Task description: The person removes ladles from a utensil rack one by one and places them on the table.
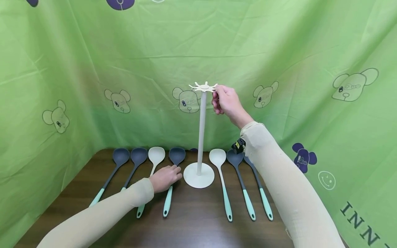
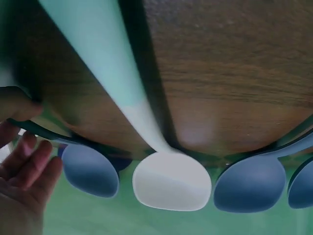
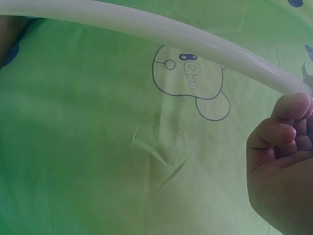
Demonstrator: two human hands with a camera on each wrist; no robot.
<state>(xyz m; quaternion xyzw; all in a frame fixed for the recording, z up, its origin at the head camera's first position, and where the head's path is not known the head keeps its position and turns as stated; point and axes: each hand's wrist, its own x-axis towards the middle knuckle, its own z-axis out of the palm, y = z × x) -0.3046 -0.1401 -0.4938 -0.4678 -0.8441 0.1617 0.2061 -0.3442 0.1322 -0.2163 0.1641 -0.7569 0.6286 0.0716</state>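
A white utensil stand (image 1: 201, 137) rises from a round base (image 1: 198, 182) to a ring of hooks (image 1: 203, 86). Up there my right hand (image 1: 228, 101) pinches one hook between thumb and forefinger, its other fingers curled. In the right wrist view the pole (image 3: 161, 27) passes above that hand (image 3: 276, 156). Left of the base, my left hand (image 1: 164, 179) reaches over a dark blue ladle (image 1: 177, 155) with a mint handle. The left wrist view has this ladle's neck (image 2: 49, 132) between my thumb and fingers (image 2: 34, 169); the contact is partly hidden.
Beside my left arm lie a white ladle (image 1: 156, 155) and two dark ladles (image 1: 121, 156). Right of the stand are another white ladle (image 1: 217, 157) and two dark ones (image 1: 243, 179), one partly behind my sleeve. A green cloth (image 1: 149, 69) hangs around the brown table (image 1: 198, 220).
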